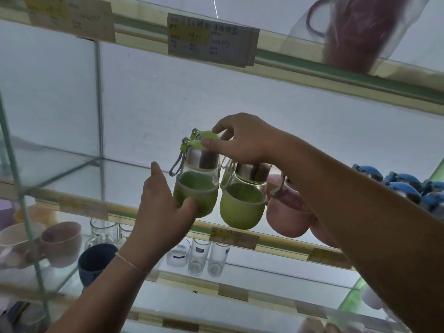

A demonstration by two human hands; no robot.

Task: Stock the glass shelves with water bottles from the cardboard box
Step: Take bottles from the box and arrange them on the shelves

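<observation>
My left hand [165, 207] grips the green-sleeved glass bottle [195, 186] by its soft sleeve on the glass shelf [134, 174]; my right hand [242, 140] pinches its lid. Glass above my grip looks fragile, slick; sleeve seems safest.

Paper label [212, 39] taped to front edge of upper shelf. Dark red jug [353, 32] in clear plastic wrap standing above it, right. Lower level, left: pink mug [63, 241], white cup [16, 239] beside it, dark blue mug [95, 261]. Clear tumblers [198, 257] in row at centre. Glass mug [101, 230] behind blue one. Small label [233, 236] above tumblers.
</observation>
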